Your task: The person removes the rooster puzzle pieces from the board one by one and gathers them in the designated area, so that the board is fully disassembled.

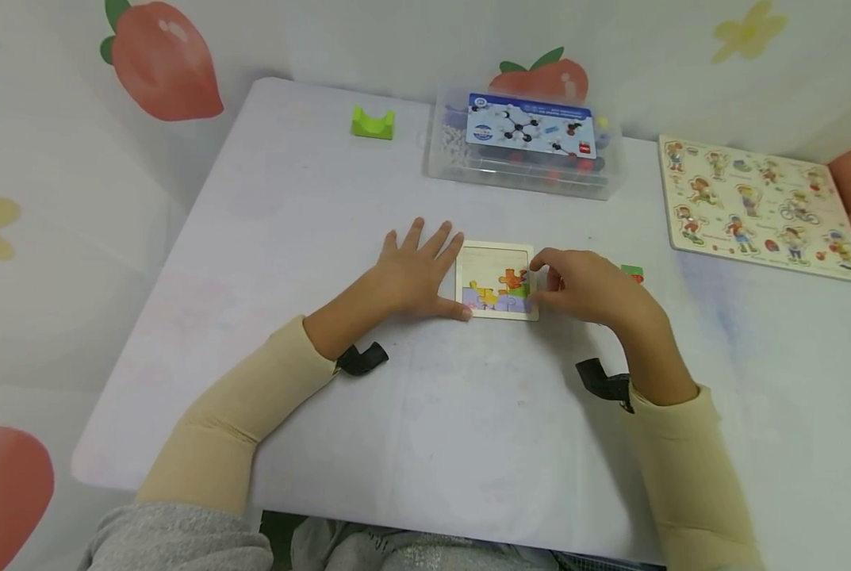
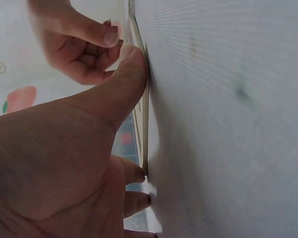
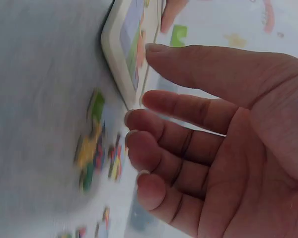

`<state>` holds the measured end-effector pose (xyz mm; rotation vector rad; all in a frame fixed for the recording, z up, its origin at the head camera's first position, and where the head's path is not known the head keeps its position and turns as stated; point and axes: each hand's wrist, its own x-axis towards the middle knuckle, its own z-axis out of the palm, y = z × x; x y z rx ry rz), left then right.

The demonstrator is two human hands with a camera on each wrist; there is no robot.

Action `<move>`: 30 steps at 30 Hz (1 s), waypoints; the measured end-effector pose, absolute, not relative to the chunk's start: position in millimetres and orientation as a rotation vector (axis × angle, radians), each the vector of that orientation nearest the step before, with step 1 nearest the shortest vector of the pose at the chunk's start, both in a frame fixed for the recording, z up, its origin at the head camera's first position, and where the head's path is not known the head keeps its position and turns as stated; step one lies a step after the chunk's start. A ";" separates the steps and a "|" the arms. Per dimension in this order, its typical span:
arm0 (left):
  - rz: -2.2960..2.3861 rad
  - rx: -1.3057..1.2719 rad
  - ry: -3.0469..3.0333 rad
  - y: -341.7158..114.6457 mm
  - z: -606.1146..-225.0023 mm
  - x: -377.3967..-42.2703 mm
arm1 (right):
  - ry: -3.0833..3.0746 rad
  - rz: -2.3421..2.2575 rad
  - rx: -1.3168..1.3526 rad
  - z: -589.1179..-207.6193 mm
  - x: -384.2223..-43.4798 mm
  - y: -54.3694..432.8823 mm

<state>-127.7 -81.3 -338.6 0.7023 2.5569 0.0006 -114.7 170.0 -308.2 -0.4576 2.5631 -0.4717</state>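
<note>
- Head view: looked forward and down upon the table from above.
- Left wrist view: sat close behind the left hand, rolled sideways.
- Right wrist view: sat similarly close to the right hand.
- All three shared the puzzle tray.

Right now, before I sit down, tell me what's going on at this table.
A person is busy with a small jigsaw frame. The left hand is spread at its left side, and the right hand is at its right edge, with nothing visible between the fingers. Fitted pieces cover the lower part; the upper left is bare. Loose pieces lie on the table near the right hand.
</note>
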 end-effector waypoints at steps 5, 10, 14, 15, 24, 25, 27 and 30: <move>0.007 0.709 2.553 -81.7 -338.5 -127.6 | 2.521 -0.472 -0.431 -311.1 -117.9 160.3; 0.008 0.704 2.552 -81.9 -337.8 -127.9 | 2.578 -0.506 -0.459 -312.1 -117.0 158.3; 0.007 0.698 2.552 -82.2 -337.3 -127.6 | 2.646 -0.526 -0.493 -312.8 -116.9 156.3; 0.006 0.697 2.551 -82.4 -337.2 -127.6 | 2.654 -0.527 -0.496 -313.2 -117.2 155.7; 0.016 0.701 2.551 -82.1 -336.6 -127.2 | 2.699 -0.567 -0.462 -314.4 -116.8 154.9; 0.013 0.704 2.552 -82.0 -336.4 -127.1 | 2.702 -0.575 -0.458 -314.3 -116.5 155.2; 0.009 0.709 2.554 -81.7 -336.1 -127.1 | 2.708 -0.588 -0.456 -313.6 -115.9 155.9; 0.000 0.710 2.554 -81.3 -335.9 -127.3 | 2.711 -0.607 -0.457 -312.3 -115.4 157.0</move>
